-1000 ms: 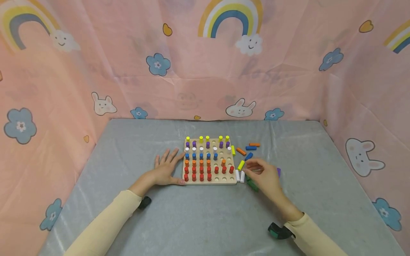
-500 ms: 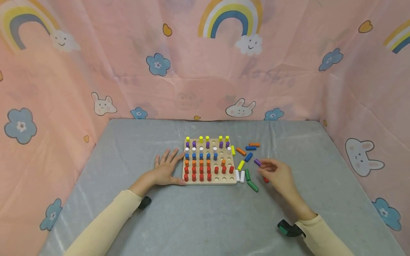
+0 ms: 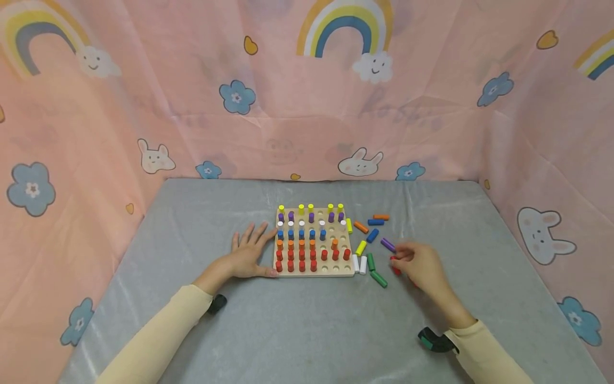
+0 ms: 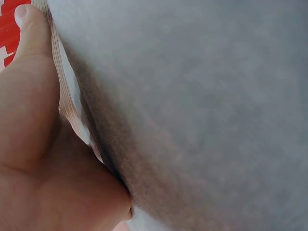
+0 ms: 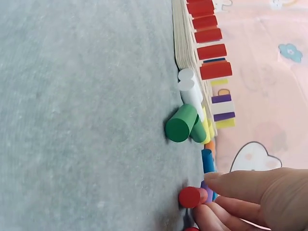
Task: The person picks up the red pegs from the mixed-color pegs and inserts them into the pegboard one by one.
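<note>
My left hand [image 3: 249,258] lies with spread fingers at the left edge of a wooden pegboard [image 3: 314,273]; thumb and a fingertip touch it. The left wrist view shows the thumb [image 4: 36,33] along the board's side. Coloured pegs stand in its rows, among them red pegs [image 3: 302,265] at the front and yellow pegs [image 3: 301,209] at the back. To the right, my right hand [image 3: 422,265] has its fingers curled at a loose red peg [image 5: 190,197], pinching it by the look of the head view. A purple peg [image 3: 388,245] lies just beyond the fingertips.
Between board and right hand lie loose pegs: two green pegs [image 3: 378,279], two white pegs [image 3: 363,265], a yellow peg [image 3: 361,248], a blue peg [image 3: 372,235] and orange pegs [image 3: 361,227]. The grey tabletop [image 3: 307,330] ends at a pink patterned cloth [image 3: 307,138].
My right hand has moved right from the yellow and green pegs, touched the purple peg and left it lying, then shifted to the red peg. The left hand has stayed still.
</note>
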`<control>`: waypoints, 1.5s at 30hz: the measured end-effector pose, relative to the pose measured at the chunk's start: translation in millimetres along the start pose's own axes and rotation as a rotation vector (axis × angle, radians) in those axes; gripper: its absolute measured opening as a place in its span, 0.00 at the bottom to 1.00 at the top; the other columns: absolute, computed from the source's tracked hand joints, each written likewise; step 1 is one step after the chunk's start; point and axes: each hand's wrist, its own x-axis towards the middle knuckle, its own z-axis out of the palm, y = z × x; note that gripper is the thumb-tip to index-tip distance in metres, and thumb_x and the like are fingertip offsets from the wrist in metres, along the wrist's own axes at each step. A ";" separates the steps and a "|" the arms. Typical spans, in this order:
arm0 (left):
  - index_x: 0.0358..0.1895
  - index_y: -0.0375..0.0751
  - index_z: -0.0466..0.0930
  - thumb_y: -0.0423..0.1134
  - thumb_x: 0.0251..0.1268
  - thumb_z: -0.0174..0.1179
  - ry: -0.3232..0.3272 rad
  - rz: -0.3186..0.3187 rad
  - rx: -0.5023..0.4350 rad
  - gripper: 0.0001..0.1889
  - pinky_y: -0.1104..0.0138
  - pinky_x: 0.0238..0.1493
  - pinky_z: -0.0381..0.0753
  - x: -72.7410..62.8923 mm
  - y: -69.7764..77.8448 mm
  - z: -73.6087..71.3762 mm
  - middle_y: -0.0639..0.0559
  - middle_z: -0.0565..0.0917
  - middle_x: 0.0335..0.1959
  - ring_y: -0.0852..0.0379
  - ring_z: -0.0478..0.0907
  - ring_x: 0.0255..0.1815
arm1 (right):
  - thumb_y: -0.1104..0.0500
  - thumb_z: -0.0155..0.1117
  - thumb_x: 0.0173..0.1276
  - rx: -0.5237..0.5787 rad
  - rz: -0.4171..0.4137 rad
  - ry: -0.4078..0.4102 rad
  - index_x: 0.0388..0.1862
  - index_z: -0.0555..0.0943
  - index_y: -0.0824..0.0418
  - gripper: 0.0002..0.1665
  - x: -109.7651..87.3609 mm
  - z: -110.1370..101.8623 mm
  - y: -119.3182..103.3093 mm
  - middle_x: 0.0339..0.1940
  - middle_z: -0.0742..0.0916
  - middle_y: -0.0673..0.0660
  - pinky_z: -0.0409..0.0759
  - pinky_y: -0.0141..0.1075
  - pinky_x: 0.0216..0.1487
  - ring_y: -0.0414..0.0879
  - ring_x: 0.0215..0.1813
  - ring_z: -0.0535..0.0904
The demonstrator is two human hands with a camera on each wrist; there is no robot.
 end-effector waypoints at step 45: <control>0.81 0.52 0.41 0.71 0.50 0.65 -0.007 -0.017 0.032 0.60 0.29 0.72 0.31 -5.5 11.2 -7.6 0.40 0.39 0.83 0.32 0.30 0.82 | 0.62 0.75 0.58 -0.020 -0.022 -0.123 0.41 0.88 0.66 0.12 5.6 5.0 -0.3 0.32 0.91 0.58 0.78 0.28 0.29 0.39 0.31 0.84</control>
